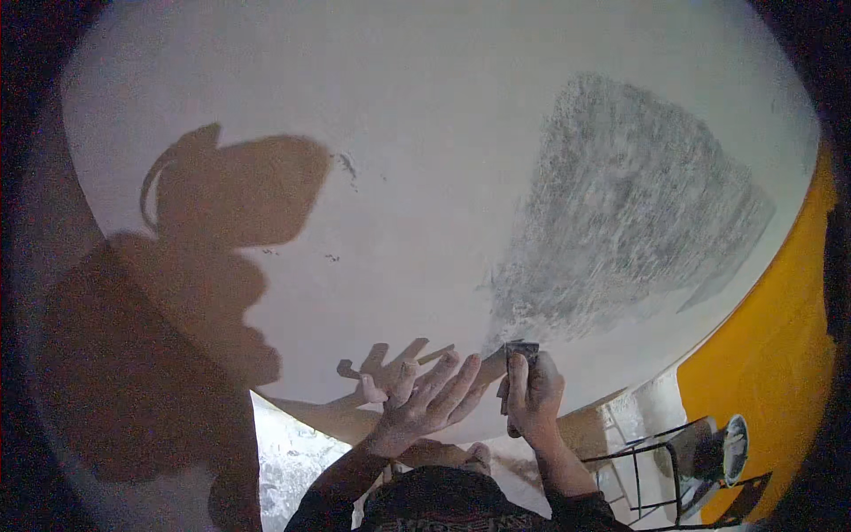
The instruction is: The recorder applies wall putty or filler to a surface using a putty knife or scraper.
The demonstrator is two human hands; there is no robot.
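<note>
My right hand (534,396) is closed around a small dark rectangular block (522,351), gripped from the side with the thumb along it. The block's edge is at the white wall surface (425,204), by the lower tip of a large grey scuffed patch (634,195). What the block is made of, I cannot tell. To its left, my left hand (429,397) is open, with fingers spread toward the wall and nothing in it. Whether its fingertips touch the surface is unclear; their shadow (379,356) falls close by.
A large brown shadow of a head and body (168,355) covers the left side. An orange wall area (753,328) curves along the right. Black metal framing (656,479) and a round pale object (735,450) stand at the lower right. Small dark marks (346,166) dot the white surface.
</note>
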